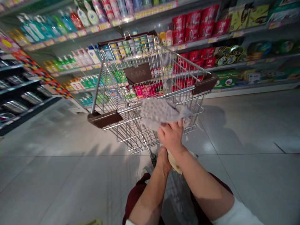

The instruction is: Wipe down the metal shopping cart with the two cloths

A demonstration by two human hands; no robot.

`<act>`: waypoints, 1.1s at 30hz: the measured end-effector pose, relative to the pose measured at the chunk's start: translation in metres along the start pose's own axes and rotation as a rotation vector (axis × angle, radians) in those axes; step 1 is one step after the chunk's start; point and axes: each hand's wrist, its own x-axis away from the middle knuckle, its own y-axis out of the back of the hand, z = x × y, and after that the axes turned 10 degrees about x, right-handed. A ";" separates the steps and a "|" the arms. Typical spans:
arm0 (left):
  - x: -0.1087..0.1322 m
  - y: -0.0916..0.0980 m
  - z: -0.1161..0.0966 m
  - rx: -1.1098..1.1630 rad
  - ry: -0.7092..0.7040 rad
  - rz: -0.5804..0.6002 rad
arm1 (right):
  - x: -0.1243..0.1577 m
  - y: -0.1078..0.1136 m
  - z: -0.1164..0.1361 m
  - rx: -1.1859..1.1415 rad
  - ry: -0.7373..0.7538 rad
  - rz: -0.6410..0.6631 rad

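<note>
A metal shopping cart point(145, 137) with brown corner pieces stands in front of me. A grey patterned cloth point(157, 111) lies over its near rail, slightly blurred. My right hand point(172, 134) is closed on the lower edge of this cloth, against the front of the cart. Just below it, my left hand point(163, 157) is curled, its fingers mostly hidden. A pale yellow item point(173, 162) with darker spots shows between my left hand and right wrist; I cannot make out its kind.
Behind the cart, shelves point(82, 32) carry pump bottles, jars and red tubs point(187, 28). A dark rack point(23, 103) with metal ware stands at the left. Grey tiles point(70, 181) cover the floor, and my legs are close below the cart.
</note>
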 end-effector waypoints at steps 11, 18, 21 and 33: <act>-0.001 0.006 -0.031 -0.162 -0.475 -0.214 | 0.021 -0.017 -0.064 -0.395 -0.627 -0.047; 0.000 0.002 -0.059 0.082 -0.268 -0.071 | 0.020 -0.051 -0.127 -0.625 -0.872 0.226; -0.002 0.000 -0.071 0.117 -0.198 0.001 | 0.001 -0.041 -0.141 -0.295 -0.765 0.451; -0.019 -0.009 -0.059 -0.044 -0.481 -0.177 | 0.007 -0.020 -0.106 -0.237 -0.535 1.049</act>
